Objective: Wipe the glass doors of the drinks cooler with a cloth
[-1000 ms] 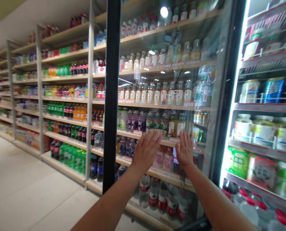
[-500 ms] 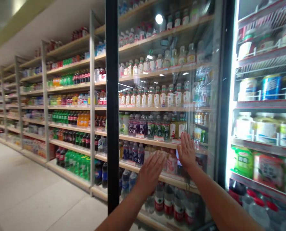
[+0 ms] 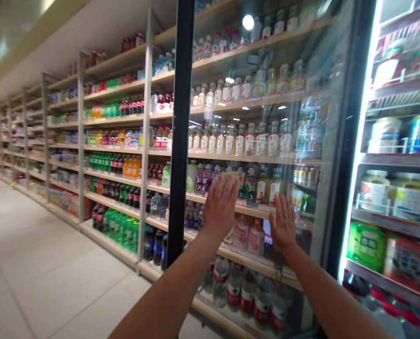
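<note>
An open glass cooler door (image 3: 259,117) with a black frame edge (image 3: 179,141) stands in front of me. My left hand (image 3: 221,202) is flat on the glass with its fingers together, pointing up. My right hand (image 3: 283,222) is pressed flat on the same pane a little lower and to the right. Neither hand holds anything. Through the glass I see shelves of bottled drinks (image 3: 238,139).
The lit cooler interior (image 3: 397,188) with cans and packaged goods is open at the right. A long row of drink shelves (image 3: 107,160) runs down the left side. Pale tiled floor (image 3: 36,273) spreads out at the lower left.
My left hand has risen on the glass from the lower position half a second ago. The right hand stays on the pane. The view has shifted slightly, with the door frame now further right.
</note>
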Tool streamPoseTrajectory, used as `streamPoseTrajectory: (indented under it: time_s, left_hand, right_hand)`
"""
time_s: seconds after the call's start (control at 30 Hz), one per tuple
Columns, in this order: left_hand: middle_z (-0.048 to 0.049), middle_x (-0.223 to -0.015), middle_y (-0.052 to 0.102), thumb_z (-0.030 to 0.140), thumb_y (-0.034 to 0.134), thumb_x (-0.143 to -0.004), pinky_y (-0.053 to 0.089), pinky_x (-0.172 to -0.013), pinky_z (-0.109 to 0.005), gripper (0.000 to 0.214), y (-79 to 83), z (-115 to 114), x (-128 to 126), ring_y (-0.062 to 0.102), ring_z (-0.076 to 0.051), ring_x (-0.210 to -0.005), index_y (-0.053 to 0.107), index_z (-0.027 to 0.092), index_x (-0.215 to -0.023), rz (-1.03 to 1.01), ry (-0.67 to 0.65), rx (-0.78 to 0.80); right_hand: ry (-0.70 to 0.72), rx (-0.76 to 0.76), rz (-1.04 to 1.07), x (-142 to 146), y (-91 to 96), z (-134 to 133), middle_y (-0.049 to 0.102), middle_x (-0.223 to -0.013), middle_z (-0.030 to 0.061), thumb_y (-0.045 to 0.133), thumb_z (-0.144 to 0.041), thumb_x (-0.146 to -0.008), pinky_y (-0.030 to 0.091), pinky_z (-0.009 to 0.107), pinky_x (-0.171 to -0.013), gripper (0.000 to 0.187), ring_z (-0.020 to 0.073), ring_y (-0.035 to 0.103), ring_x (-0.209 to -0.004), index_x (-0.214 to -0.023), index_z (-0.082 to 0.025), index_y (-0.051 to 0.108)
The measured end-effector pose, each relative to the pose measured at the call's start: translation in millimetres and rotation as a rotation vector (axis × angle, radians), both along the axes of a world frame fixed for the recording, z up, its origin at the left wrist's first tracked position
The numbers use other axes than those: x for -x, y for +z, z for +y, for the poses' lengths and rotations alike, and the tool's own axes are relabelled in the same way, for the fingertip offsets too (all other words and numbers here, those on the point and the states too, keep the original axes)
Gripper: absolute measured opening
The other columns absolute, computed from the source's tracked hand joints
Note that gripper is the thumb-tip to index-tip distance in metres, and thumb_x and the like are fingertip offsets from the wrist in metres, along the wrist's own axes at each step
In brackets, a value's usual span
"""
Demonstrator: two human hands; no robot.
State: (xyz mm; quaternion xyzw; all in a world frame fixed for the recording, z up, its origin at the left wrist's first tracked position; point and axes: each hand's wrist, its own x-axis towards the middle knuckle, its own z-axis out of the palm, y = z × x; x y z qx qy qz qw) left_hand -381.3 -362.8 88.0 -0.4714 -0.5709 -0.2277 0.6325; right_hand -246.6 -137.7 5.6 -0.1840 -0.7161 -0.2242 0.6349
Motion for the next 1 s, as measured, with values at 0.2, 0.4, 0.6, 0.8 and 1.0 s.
streamPoseTrajectory:
  time_s: [0.2,0.4,0.6,0.8,1.0]
  left_hand:
    - [-0.0036,-0.161,0.040,0.023,0.045,-0.100,0.029,-0.124,-0.041,0.045,-73.6,16.8,-9.8,0.039,-0.023,-0.146,0.052,0.018,-0.145,0.287,-0.020,0.229]
    - [-0.0079,-0.159,0.041,0.017,0.047,-0.097,0.029,-0.125,-0.048,0.055,27.7,-4.9,6.4,0.029,-0.029,-0.151,0.041,0.015,-0.152,0.055,0.036,0.046]
    - [-0.0095,-0.160,0.040,0.015,0.043,-0.097,0.029,-0.125,-0.051,0.054,60.3,5.0,-4.1,0.027,-0.033,-0.152,0.042,0.014,-0.151,-0.042,0.030,-0.008]
    - [-0.0096,-0.159,0.041,0.026,0.042,-0.101,0.030,-0.124,-0.045,0.049,-27.1,45.6,-29.6,0.037,-0.028,-0.148,0.046,0.011,-0.148,0.239,-0.020,0.282]
    - [-0.0062,-0.156,0.046,0.022,0.044,-0.101,0.034,-0.123,-0.045,0.047,21.1,19.0,-7.7,0.039,-0.029,-0.146,0.049,0.014,-0.147,0.138,-0.004,0.071]
  right_hand:
    - [0.013,-0.026,0.001,-1.0,1.3,-3.2,0.026,-0.166,0.0130,0.033,-0.030,-0.103,0.027,0.054,-0.122,0.066,0.0268,0.019,-0.156,-0.163,-0.022,0.006]
    - [-0.008,-0.042,0.005,-2.6,0.0,-0.8,0.024,-0.167,0.0115,0.035,-0.029,-0.103,0.026,0.053,-0.123,0.067,0.0273,0.019,-0.155,-0.163,-0.021,0.006]
    - [-0.011,0.004,-0.014,-4.5,-0.8,-1.2,0.022,-0.168,0.0113,0.034,-0.031,-0.104,0.025,0.053,-0.124,0.067,0.0273,0.018,-0.156,-0.163,-0.021,0.005]
    - [0.012,-0.033,0.014,-3.2,0.3,-4.3,0.025,-0.167,0.0113,0.034,-0.030,-0.104,0.026,0.053,-0.123,0.065,0.0268,0.020,-0.155,-0.163,-0.022,0.007]
    - [0.013,-0.024,0.008,-2.1,-1.7,-2.6,0.026,-0.166,0.0124,0.033,-0.032,-0.105,0.027,0.055,-0.123,0.064,0.0280,0.019,-0.155,-0.163,-0.021,0.008]
